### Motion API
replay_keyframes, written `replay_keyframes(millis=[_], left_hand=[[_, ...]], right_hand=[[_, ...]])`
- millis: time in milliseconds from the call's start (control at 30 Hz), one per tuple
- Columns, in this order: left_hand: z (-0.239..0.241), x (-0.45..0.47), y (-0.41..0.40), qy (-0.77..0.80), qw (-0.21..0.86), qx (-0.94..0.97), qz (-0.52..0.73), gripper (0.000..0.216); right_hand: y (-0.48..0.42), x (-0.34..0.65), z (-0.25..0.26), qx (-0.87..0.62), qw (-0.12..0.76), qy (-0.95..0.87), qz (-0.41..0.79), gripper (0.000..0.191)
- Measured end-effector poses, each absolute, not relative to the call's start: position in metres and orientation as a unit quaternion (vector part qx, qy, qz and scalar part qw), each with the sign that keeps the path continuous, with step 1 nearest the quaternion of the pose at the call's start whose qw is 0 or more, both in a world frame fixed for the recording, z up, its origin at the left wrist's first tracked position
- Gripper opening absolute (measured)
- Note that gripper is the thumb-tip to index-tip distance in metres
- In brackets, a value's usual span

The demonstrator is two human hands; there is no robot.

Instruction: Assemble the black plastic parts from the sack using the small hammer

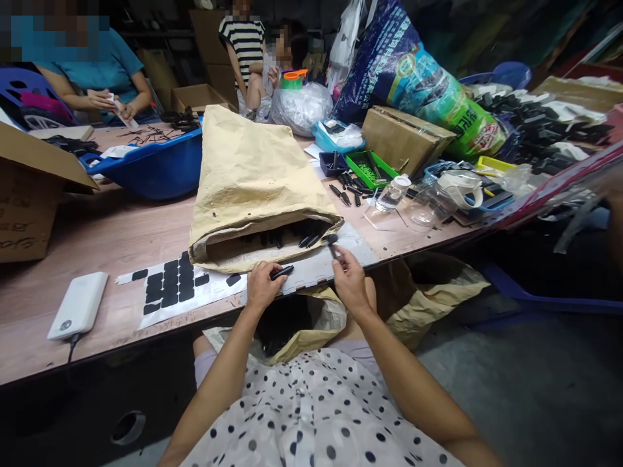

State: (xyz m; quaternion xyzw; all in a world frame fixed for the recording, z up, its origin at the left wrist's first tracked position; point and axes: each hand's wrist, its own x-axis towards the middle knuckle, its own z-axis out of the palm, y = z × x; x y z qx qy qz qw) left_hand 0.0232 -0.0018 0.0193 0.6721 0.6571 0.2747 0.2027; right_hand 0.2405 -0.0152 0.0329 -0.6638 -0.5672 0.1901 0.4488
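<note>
My left hand is closed around a short black cylindrical piece, which points to the right over the table edge. In my right hand a small black piece with a wide head and a thin stem is pinched, head upward. Its exact kind is too small to make out. Just beyond both hands lies a large yellow sack, its mouth facing me, with several black cylindrical pieces inside. A grey board lies under the sack's mouth.
Below the table edge, an open sack holds dark pieces on my lap. To the left are a sheet of black stickers, a white power bank and a blue basin. A green tray and bottle stand right. Co-workers sit opposite.
</note>
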Motion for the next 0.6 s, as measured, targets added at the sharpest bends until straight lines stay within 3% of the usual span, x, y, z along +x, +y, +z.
replay_keyframes(millis=[300,600], left_hand=[[0.027,0.025,0.000,0.666,0.225,0.665,0.251,0.016],[0.019,0.024,-0.003,0.655,0.220,0.672,0.266,0.013]], right_hand=[[-0.038,0.198,0.032,-0.574,0.390,-0.678,0.243,0.041],[-0.039,0.203,0.023,-0.564,0.417,-0.668,0.248,0.039]])
